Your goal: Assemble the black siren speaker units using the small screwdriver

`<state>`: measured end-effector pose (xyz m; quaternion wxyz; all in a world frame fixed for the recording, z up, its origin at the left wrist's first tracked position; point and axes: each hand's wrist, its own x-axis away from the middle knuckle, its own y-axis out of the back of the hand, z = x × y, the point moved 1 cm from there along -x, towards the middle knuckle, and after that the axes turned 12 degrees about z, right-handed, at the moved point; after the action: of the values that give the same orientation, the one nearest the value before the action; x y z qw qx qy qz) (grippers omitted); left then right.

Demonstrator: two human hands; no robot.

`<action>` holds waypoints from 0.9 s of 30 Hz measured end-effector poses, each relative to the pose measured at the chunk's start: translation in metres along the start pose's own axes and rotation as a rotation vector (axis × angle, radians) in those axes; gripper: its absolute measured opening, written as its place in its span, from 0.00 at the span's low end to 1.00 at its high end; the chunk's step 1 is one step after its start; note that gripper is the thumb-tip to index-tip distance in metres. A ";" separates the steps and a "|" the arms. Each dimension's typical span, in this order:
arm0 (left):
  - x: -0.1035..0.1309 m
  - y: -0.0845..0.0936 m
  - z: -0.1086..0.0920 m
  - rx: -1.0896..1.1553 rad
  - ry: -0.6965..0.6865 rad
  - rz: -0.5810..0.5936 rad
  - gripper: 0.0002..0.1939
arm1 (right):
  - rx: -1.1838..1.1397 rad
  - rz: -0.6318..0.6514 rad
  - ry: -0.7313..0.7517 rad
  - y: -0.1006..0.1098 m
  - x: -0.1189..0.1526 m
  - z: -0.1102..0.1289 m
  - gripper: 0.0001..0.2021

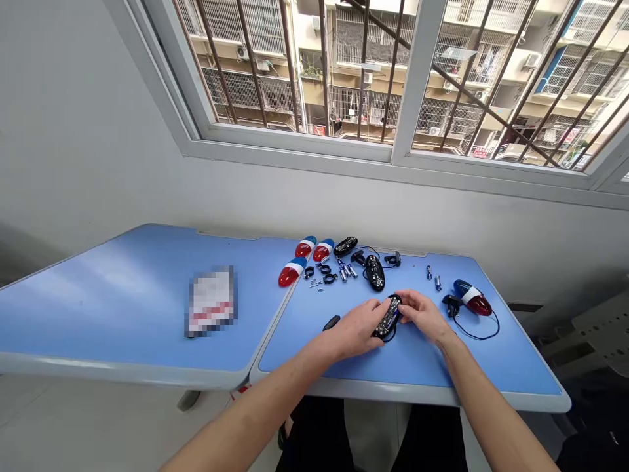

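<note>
My left hand (361, 326) is wrapped round the left side of a black oval light base (389, 317), its open inner side facing up. My right hand (423, 314) bends its fingers onto the base's right edge, fingertips pressed against it. A small blue patch, perhaps a battery, shows inside the base by these fingertips. Beneath the base a black cable loops on the table. Partly behind my left hand lies a small black part (332, 322). Another black oval base (375, 273) lies farther back, beside several blue-and-silver batteries (348, 270).
Red, white and blue light covers (293, 271) lie across the tables' seam, near black ring clamps (329, 278) and small screws (315, 284). To the right are loose batteries (438, 282) and a covered light (472, 297) with its cable. A blurred packet (212, 298) is on the left table (122, 308).
</note>
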<state>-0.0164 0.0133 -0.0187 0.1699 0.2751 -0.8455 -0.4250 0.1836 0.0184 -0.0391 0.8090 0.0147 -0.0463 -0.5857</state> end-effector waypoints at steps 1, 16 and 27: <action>-0.001 0.004 0.001 -0.020 0.005 0.010 0.43 | 0.012 0.010 0.001 -0.001 -0.002 0.002 0.22; -0.014 0.017 0.014 0.058 -0.067 0.184 0.63 | 0.000 0.024 0.075 -0.016 -0.015 0.011 0.18; -0.011 0.016 0.007 0.044 -0.044 0.232 0.63 | -0.039 -0.018 0.127 -0.015 -0.015 -0.002 0.16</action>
<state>-0.0166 0.0319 -0.0101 0.1934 0.1696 -0.8842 -0.3899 0.1654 0.0276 -0.0429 0.8053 0.0365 0.0168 -0.5916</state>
